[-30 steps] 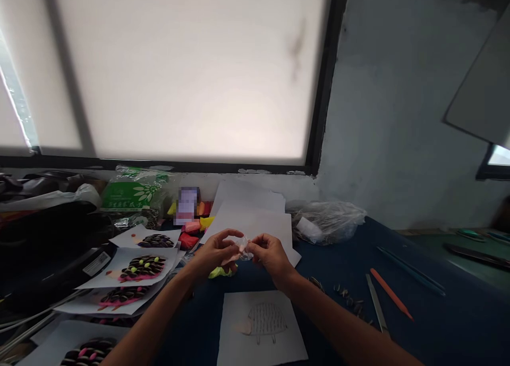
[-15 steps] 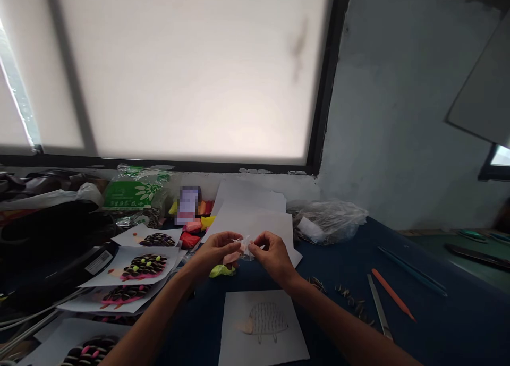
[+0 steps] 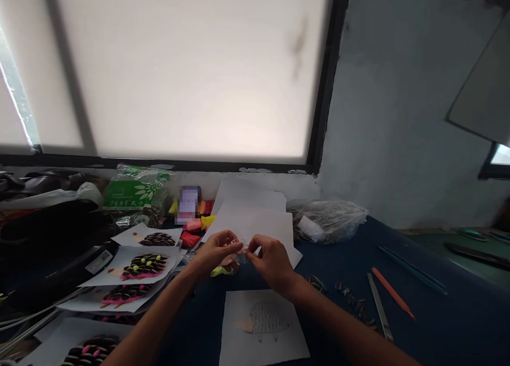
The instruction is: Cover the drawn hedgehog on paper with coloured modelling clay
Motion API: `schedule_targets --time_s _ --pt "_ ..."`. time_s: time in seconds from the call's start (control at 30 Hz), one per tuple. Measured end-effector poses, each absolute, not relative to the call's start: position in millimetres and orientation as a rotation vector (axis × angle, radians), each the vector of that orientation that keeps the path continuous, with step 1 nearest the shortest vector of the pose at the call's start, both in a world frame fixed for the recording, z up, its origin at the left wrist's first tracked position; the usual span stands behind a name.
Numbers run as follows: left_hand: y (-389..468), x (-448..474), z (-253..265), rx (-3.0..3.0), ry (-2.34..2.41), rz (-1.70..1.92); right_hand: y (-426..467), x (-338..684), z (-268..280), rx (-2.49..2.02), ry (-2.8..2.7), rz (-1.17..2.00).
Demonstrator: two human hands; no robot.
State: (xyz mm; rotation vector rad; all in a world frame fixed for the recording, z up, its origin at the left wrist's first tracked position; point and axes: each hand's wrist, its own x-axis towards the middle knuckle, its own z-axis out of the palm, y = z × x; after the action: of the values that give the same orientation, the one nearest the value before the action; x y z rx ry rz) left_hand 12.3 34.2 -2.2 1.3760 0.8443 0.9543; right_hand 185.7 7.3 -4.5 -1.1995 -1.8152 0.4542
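Over the middle of the table, my left hand [image 3: 215,253] is closed around a small clear plastic packet [image 3: 241,256] with pale pink, soft-looking stuff inside. The fingers of my right hand [image 3: 273,261] pinch the packet's right edge. My fingers hide part of it. Just under my left hand lies a yellow-green packet [image 3: 221,271]. Nearer to me is a white sheet [image 3: 239,350] with a pencil drawing of a hedgehog [image 3: 269,319], its snout covered in pale pink.
Hedgehog pictures covered with seeds [image 3: 145,266] lie at the left. Behind are coloured packets [image 3: 190,240], a phone [image 3: 188,204], a green seed bag [image 3: 133,190], white paper [image 3: 255,222] and a clear bag [image 3: 338,221]. Loose seeds [image 3: 350,297], a craft knife [image 3: 380,306] and an orange tool [image 3: 392,293] are right.
Both hands have shifted slightly, and my right hand has turned a little with its fingertips lower at the packet's edge. The sheets and tools on the table stay where they were.
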Motion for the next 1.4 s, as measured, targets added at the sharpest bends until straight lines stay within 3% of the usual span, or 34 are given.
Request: schedule_targets --time_s 0.27,0.9,1.4 --pt "30.1 16.2 3.6 1.359 0.801 0.932 17.6 186.1 -11.1 -1.205 -1.711 0.582" --pt "35.1 15.8 -4.2 1.260 0.900 0.921 5.0 189.1 -7.3 -1.041 -2.004 0.241" --pt "35.4 13.5 -3.5 1.229 0.769 0.949 6.5 184.2 -0.8 -1.056 -1.816 0.613"
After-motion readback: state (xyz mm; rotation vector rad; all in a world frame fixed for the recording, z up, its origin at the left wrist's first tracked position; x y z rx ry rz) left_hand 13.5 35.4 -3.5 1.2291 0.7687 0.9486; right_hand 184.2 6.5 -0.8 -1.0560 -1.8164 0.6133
